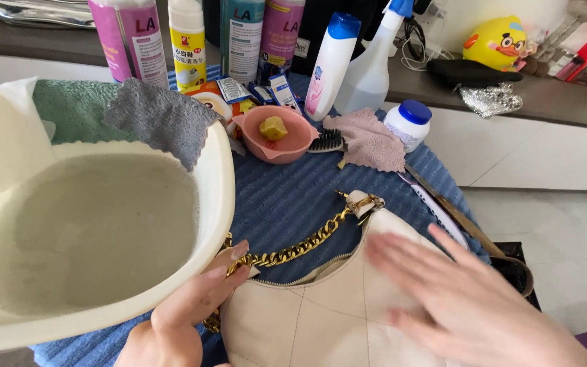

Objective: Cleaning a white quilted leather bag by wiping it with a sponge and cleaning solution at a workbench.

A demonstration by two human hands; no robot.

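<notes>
This looks like a room in a home, set up for cleaning by hand. A low grey sideboard point(558, 95) with white cabinet fronts point(545, 156) runs along the wall above a pale tiled floor point(565, 238). On it sit a yellow duck toy point(496, 42) and charger cables point(419, 47). A blue ribbed towel point(287, 204) covers the table, crowded with cleaner bottles point(242, 37), cloths point(161, 119) and a cream plastic basin point(215, 204).

One head-worn camera looks steeply down, close over a blue-towelled table point(287, 204)
</notes>
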